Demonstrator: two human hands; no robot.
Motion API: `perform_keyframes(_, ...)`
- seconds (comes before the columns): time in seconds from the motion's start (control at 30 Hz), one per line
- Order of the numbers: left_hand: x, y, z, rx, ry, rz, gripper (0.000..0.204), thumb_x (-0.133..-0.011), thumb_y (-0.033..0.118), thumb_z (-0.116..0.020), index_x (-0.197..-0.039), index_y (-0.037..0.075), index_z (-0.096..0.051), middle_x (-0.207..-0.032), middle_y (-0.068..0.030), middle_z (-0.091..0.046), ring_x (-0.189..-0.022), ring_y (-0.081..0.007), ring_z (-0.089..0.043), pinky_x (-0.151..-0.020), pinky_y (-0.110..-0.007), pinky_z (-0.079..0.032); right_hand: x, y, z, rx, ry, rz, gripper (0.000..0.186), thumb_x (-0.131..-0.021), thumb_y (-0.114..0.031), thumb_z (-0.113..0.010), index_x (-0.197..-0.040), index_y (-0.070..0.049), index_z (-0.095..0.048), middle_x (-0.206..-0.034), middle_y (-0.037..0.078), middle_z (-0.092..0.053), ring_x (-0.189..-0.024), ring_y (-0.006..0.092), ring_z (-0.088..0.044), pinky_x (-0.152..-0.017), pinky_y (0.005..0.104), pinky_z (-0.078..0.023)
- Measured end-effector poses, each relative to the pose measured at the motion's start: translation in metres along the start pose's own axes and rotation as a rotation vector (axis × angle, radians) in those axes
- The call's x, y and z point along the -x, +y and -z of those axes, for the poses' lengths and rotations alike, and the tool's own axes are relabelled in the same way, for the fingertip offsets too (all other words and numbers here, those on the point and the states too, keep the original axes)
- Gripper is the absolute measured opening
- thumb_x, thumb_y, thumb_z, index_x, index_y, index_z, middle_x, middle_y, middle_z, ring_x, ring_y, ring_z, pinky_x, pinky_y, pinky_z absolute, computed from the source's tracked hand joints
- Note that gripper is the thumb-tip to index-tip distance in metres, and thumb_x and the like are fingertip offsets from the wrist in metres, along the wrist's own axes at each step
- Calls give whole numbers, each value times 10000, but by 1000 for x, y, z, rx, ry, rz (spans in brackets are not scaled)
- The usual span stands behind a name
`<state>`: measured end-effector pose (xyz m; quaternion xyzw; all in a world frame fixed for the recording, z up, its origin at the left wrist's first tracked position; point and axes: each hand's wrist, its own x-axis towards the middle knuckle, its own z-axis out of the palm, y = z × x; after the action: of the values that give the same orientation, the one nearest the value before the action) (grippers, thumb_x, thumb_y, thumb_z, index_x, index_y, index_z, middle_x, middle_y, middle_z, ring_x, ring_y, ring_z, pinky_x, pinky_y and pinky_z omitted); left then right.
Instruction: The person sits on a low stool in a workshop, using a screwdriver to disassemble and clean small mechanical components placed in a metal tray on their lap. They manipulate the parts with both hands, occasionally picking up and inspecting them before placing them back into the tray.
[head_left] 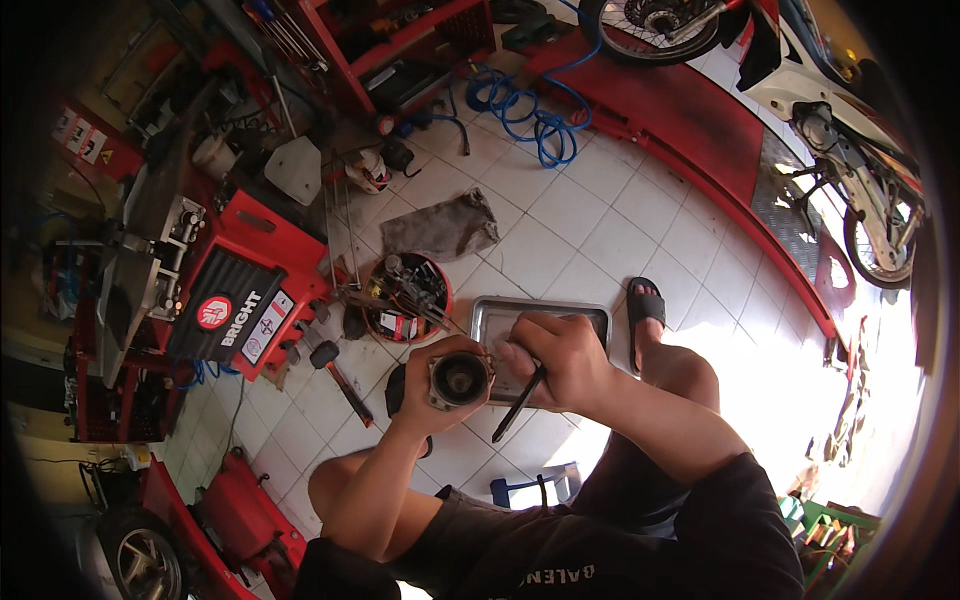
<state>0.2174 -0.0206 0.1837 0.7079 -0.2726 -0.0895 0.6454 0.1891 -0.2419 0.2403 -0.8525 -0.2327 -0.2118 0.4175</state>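
My left hand (pixel 425 378) is wrapped round a hollow, round metal part (pixel 460 380), its open end facing up with a dark bore and a lighter centre. Close beside it, my right hand (pixel 560 360) is closed on a slim dark tool (pixel 519 404) that sticks out below the fist toward my body. The tool's other end and its exact kind are hidden by the fingers. Both hands are above the near left part of a shallow metal tray (pixel 603 318) on the floor. Whether the right fingertips touch the round part, I cannot tell.
A round red container (pixel 445 290) of tools and parts stands beyond my left hand, with a grey cloth (pixel 440 224) behind it. A hammer (pixel 341 384) lies left, near a red machine (pixel 255 280). A red motorcycle lift (pixel 660 120) and coiled blue hose (pixel 530 105) lie ahead.
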Motion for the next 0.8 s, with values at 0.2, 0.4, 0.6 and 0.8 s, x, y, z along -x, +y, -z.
perform_keyframes(0.2,-8,13,-1,-168,-4,-92,404,-665,49,-849,-1030,4,-682,-935,-109,-717,-887,-240,-710,-787,-335,-555,2,-6,-9,135,-167,185,252,-819,-238,-754,-826,-57,-578,-772,89,-599,-523,285,-613,-461,403,-482)
perform_keyframes(0.4,-10,4,-10,-373,7,-87,443,-616,85,-835,-1030,19,-692,-922,-141,-707,-845,-333,-696,-762,-378,-550,14,-3,-25,376,-248,156,223,-868,-255,-680,-840,-48,-602,-792,86,-607,-553,240,-662,-470,378,-518)
perform_keyframes(0.6,-14,-13,-11,-458,96,-88,378,-656,33,-780,-1026,30,-703,-913,-147,-710,-804,-324,-701,-726,-375,-551,19,3,-37,371,-281,17,172,-781,-162,-660,-854,-12,-620,-792,124,-655,-596,299,-687,-504,410,-542)
perform_keyframes(0.8,-20,5,-2,-565,72,3,388,-664,72,-832,-1029,55,-704,-918,-124,-724,-836,-320,-723,-731,-372,-557,8,10,-44,261,-281,-71,207,-812,-170,-675,-935,-6,-652,-829,145,-676,-668,340,-689,-621,437,-559)
